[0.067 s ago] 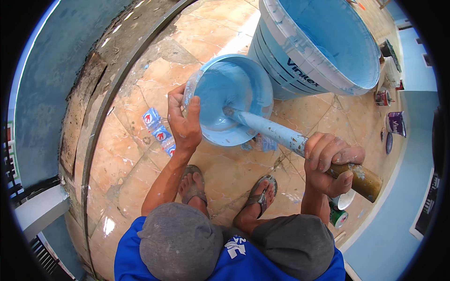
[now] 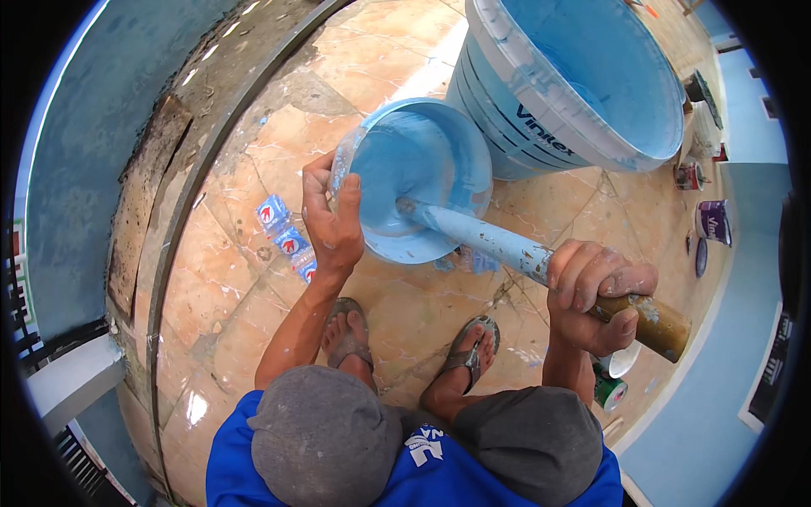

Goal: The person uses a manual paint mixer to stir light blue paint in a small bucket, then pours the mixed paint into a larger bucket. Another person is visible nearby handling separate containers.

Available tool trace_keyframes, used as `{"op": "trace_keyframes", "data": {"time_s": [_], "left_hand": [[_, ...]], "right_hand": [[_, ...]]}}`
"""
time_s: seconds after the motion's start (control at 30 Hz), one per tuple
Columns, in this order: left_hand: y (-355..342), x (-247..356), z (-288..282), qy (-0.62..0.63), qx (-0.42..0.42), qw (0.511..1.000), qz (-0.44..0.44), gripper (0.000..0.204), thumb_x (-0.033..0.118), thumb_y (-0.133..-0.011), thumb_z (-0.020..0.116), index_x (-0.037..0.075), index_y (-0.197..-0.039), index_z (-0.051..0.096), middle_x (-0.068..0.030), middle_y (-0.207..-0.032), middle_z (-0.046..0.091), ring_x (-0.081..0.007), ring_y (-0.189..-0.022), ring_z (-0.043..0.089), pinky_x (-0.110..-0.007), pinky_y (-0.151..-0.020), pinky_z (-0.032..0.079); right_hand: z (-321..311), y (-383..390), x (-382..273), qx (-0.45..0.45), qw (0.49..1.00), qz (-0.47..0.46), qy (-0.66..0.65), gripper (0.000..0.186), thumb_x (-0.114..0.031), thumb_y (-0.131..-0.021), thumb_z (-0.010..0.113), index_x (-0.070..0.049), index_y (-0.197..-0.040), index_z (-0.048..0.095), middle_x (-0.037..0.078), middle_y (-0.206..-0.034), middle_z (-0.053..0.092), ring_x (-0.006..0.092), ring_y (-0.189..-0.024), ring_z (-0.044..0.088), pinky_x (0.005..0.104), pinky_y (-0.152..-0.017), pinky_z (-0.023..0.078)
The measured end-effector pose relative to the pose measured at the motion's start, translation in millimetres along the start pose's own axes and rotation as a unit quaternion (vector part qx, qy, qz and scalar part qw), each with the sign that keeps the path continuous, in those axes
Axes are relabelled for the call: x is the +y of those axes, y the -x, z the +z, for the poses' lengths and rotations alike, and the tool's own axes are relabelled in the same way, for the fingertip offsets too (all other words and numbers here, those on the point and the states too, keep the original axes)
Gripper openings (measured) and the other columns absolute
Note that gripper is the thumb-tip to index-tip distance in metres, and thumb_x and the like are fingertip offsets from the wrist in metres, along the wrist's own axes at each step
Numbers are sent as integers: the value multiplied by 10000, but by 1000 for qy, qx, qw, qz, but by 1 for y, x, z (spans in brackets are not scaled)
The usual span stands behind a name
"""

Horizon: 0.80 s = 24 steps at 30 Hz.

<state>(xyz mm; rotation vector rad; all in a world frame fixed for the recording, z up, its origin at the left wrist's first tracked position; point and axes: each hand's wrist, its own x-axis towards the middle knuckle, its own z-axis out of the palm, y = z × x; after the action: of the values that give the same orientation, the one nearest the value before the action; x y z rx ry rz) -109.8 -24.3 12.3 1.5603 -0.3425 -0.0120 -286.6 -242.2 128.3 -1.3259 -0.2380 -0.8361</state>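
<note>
A small bucket [image 2: 445, 152] coated in light blue paint stands on the tiles, with blue paint inside. My left hand [image 2: 332, 215] is closed on its left rim, thumb outside and upright. A long round stick [image 2: 490, 241], blue-coated at the lower part and brownish at the upper end, reaches down into that bucket; its tip is in the paint. My right hand [image 2: 600, 296] is wrapped round the stick's upper part. A large white paint bucket [image 2: 541, 135], smeared blue inside, stands just behind the small one, to the right.
Blue-and-white packets [image 2: 291, 243] lie left of my feet. Along the right wall are a purple tub [image 2: 712, 221], a small red can [image 2: 688, 176] and a green can [image 2: 610, 393]. A grey rail [image 2: 203, 169] runs along the tiles' left edge, beside a painted wall [image 2: 59, 211].
The stick's lower end has shifted slightly left inside the small bucket, and its upper end is very slightly higher. My left hand holds the rim as before.
</note>
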Motion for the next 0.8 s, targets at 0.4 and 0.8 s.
{"op": "trace_keyframes", "data": {"time_s": [0.4,0.8], "left_hand": [[-7,-6,-1,13,-10,1000,-8,238,202,-1046,628,-29,-1051,568,-199,-1357,589,-237,-1196,567,-370,-1046,432],[-8,-7,-3,-6,12,1000,-4,224,202,-1050,614,-18,-1059,569,-186,-1330,609,-214,-1157,570,-359,-1024,442]], "right_hand": [[-20,-21,24,65,997,-32,-2,318,-419,-1072,468,-113,-996,508,15,-674,463,136,-557,473,357,-603,448],[-14,-3,10,12,1000,-10,-1,350,-444,-1053,575,-109,-1052,473,58,-712,547,187,-569,537,408,-633,490]]}}
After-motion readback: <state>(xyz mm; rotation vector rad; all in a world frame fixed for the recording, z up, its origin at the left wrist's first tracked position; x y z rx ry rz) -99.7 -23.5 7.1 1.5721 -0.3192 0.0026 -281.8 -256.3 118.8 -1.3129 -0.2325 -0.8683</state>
